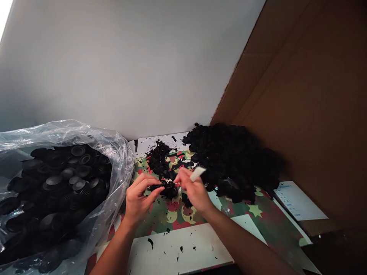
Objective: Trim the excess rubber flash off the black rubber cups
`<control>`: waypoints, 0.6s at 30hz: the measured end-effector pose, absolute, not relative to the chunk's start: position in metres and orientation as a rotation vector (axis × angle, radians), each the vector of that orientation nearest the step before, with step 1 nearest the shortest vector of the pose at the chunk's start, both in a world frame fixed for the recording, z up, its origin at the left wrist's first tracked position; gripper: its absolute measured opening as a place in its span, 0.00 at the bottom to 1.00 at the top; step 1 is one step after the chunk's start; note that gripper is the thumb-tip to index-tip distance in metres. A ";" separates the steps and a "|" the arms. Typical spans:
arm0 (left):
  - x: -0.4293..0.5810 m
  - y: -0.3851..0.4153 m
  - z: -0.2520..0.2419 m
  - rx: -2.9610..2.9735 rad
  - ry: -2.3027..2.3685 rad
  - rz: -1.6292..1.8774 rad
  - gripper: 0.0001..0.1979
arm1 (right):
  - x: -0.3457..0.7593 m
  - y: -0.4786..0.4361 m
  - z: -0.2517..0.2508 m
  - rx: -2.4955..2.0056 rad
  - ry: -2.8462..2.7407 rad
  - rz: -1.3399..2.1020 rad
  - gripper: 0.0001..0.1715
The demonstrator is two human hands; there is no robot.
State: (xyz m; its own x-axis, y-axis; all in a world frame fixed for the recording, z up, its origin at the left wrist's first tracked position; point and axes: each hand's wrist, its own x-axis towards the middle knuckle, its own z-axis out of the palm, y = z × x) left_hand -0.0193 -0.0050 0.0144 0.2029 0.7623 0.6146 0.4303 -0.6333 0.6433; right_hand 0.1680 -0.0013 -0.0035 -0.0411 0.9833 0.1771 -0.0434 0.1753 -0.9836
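My left hand (142, 193) is closed, pinching a black rubber part (156, 186) between thumb and fingers. To its right, my right hand (192, 189) is closed around a tool with a flat white handle (197, 173), which sticks up out of the fist. The working end of this tool is too small to make out. Both hands are close together over the table, and black rubber scraps (159, 156) lie just behind them. Some more dark pieces (169, 191) sit between the hands.
On the left stands a clear plastic bag (122, 168) full of round, ribbed black rubber parts (54, 181). A large black heap (232, 160) lies at the back right. Cardboard (309, 114) and a pale panel (129, 65) wall the table. A white sheet (177, 248) with crumbs lies in front.
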 end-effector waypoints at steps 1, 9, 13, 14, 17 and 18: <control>-0.020 -0.005 0.015 2.148 1.122 1.408 0.02 | 0.172 0.000 -0.003 -1.016 -1.274 1.035 0.33; -0.021 -0.003 0.018 2.208 1.103 1.379 0.03 | 0.188 -0.006 0.001 -0.914 -1.399 0.984 0.16; -0.022 -0.003 0.019 2.232 1.128 1.342 0.04 | 0.186 -0.013 0.006 -0.821 -1.601 0.814 0.06; -0.022 -0.003 0.019 2.244 1.127 1.338 0.04 | 0.186 -0.013 0.008 -0.782 -1.677 0.750 0.06; -0.021 -0.003 0.018 2.279 1.112 1.328 0.03 | 0.187 -0.011 0.011 -0.677 -1.822 0.603 0.05; -0.021 -0.003 0.018 2.285 1.110 1.320 0.03 | 0.187 -0.010 0.011 -0.663 -1.839 0.577 0.05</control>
State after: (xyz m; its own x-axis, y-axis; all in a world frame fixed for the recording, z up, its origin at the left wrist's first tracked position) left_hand -0.0211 -0.0032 0.0184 0.2880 0.7339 0.6151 0.4798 -0.6665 0.5706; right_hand 0.1867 -0.0100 0.0110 -0.2969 0.6787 0.6717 0.1730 0.7300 -0.6612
